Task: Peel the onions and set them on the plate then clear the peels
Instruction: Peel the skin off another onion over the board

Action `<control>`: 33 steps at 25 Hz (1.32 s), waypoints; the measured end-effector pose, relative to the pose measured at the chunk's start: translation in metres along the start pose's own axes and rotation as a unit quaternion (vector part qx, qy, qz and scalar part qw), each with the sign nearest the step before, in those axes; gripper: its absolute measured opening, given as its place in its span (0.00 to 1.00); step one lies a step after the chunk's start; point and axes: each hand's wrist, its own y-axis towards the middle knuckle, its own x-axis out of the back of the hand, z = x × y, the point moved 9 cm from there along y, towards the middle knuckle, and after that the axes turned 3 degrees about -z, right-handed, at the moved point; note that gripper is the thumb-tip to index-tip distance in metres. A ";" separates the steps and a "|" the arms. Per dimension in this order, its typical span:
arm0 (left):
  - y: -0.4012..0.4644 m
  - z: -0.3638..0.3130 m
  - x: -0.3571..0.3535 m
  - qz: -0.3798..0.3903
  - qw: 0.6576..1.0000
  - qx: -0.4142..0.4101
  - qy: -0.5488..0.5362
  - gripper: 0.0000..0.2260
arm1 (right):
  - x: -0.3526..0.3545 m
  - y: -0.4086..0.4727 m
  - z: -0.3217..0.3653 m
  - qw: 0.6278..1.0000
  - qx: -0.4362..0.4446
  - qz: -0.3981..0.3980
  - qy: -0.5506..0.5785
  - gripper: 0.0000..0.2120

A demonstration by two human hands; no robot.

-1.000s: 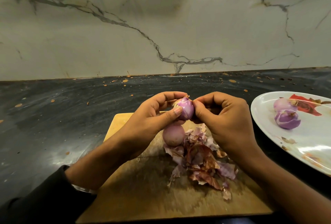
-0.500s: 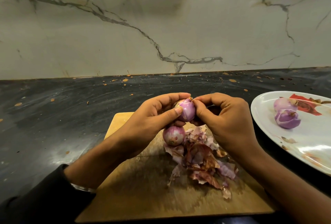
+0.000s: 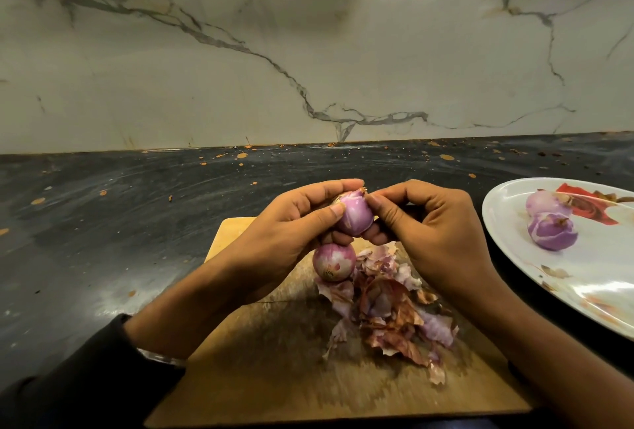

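head view, looking down at a dark table (image 3: pixel 103 243) with a wooden cutting board (image 3: pixel 260 380) set on it. left hand (image 3: pixel 284 240): grip clenched around a small purple onion (image 3: pixel 355 217), thumb across its near side, fingers curled over the top and beneath. right hand (image 3: pixel 432 233): fingers curled, thumb and forefinger pinching at the top end of the same onion, where a scrap of dry skin stands up. the held onion is raised above the far part of the board, clear of its surface.

second onion (image 3: pixel 333 262) rests on the board directly below the left hand, reddish skin on it. a heap of peels (image 3: pixel 387 312), pink and brown, lies on the board just beside that onion and runs toward the near right.

white plate (image 3: pixel 590 294) sits on the table to the right, apart from the board, partly cut by the frame edge. two peeled onions (image 3: pixel 552 231) lie on it, touching each other, next to a red printed pattern. a few small peel flecks lie on the plate's near part.

orange specks are scattered over the far table. marble wall (image 3: pixel 308 51) with grey veins stands behind. dark sleeve (image 3: pixel 79 380) covers the left forearm.
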 end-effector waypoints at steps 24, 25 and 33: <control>0.000 0.000 0.001 -0.004 0.999 -0.032 0.039 0.16 | 0.001 -0.002 -0.001 0.999 -0.023 -0.012 -0.025 0.05; -0.001 0.000 0.001 -0.001 0.999 -0.033 0.043 0.16 | 0.002 -0.002 -0.001 0.999 -0.020 -0.013 -0.026 0.04; -0.001 0.000 -0.004 0.012 0.999 -0.029 0.014 0.17 | 0.002 -0.002 -0.014 0.994 -0.099 -0.024 0.046 0.02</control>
